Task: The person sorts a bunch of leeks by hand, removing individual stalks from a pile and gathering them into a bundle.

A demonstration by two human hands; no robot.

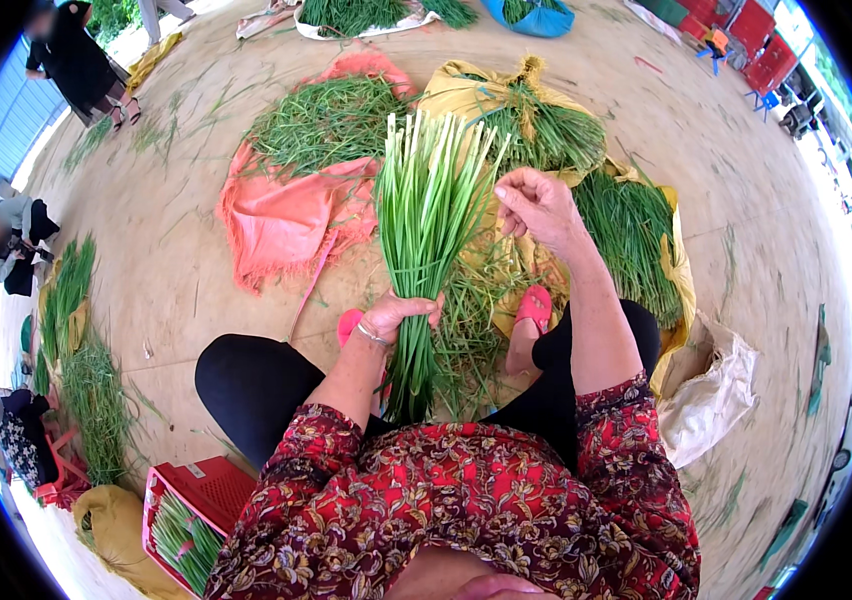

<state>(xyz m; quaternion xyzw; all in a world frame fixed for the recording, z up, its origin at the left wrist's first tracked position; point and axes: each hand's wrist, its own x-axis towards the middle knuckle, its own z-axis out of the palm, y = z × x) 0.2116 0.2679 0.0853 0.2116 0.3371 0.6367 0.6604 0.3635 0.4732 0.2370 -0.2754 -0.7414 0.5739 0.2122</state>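
A thick bundle of chives (424, 215) stands upright in front of me, its pale cut ends at the top and its green leaves hanging down. My left hand (401, 314) is wrapped round its lower part. A thin band seems to cross the stalks just above that hand. Right of the bundle's upper part, my right hand (538, 207) is raised with thumb and fingers drawn together in a pinch; whether anything thin is between them I cannot make out. Loose chive leaves (471, 325) lie on the ground below, between my pink slippers.
Ahead, a heap of cut greens (331, 122) lies on a pink cloth (276, 215). More chives (631, 240) rest on yellow sacking to the right, near a white sack (711, 400). A red crate (211, 490) holding chives stands at lower left. Several people are at the left edge.
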